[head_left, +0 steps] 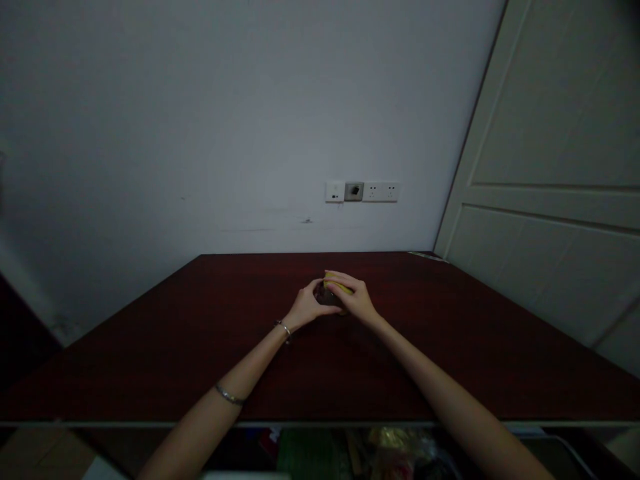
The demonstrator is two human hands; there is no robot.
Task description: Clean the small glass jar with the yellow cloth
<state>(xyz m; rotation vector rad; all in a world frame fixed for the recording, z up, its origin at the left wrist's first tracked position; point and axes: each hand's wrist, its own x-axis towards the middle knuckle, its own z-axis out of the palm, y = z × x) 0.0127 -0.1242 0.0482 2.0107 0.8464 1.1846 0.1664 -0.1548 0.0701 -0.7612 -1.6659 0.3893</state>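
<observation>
Both of my hands meet over the middle of the dark red table [175,353]. My left hand [304,305] curves its thumb and fingers round a small, dark, partly see-through object [327,295], perhaps glass; its kind is hard to make out. From the right, my right hand [361,301] grips a flat yellow piece [345,288], which lies against the top of the dark object. Whether the piece is a sponge, a cloth or a lid I cannot tell. The fingers hide much of both things.
Behind the table rises a pale wall with a row of sockets [381,192]. A white panelled door [550,160] stands at the right. Below the table's front edge [360,424], an open space holds a green item [313,457] and several wrapped things [400,450].
</observation>
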